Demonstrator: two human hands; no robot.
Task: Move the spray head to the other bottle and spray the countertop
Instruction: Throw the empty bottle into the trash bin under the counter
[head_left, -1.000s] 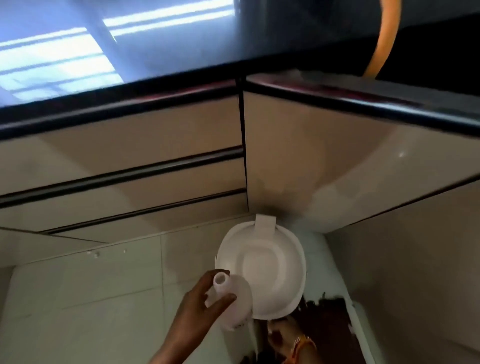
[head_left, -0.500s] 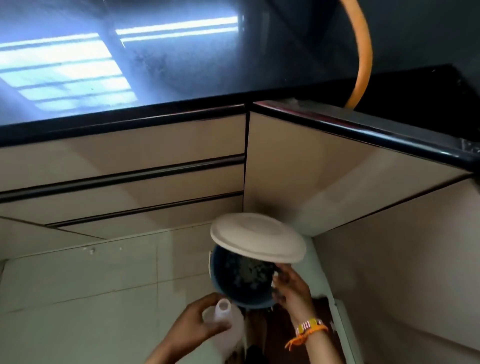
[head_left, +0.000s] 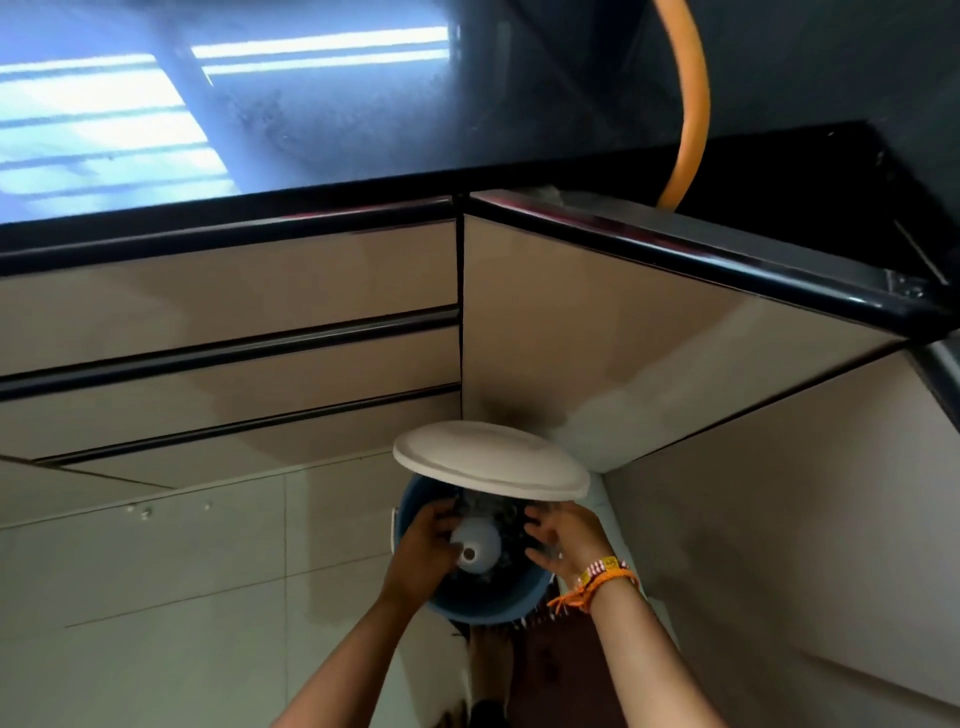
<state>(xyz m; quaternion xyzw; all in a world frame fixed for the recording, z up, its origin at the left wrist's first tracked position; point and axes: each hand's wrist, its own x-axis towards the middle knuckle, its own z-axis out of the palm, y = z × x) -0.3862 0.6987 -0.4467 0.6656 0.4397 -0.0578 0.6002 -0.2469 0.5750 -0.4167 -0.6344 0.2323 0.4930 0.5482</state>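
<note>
A white plastic bottle (head_left: 477, 546) with an open neck and no spray head sits inside the mouth of a blue bin (head_left: 483, 605) on the floor. My left hand (head_left: 423, 556) is wrapped around the bottle's left side. My right hand (head_left: 563, 538) hovers at the bin's right rim, fingers spread, holding nothing. The bin's white lid (head_left: 491, 460) is tipped up at the back of the bin. The black countertop (head_left: 363, 119) runs across the top of the view. No spray head is in view.
Beige cabinet fronts (head_left: 228, 338) with dark grooves meet in a corner behind the bin. An orange hose (head_left: 693, 104) hangs over the counter edge at the right. Pale floor tiles (head_left: 156, 597) lie to the left; a dark mat (head_left: 550, 670) lies under my arms.
The bin lid went from closed to lifted. My left hand carried the bottle forward from beside the bin into its mouth. My right hand left the lid and now hovers at the rim.
</note>
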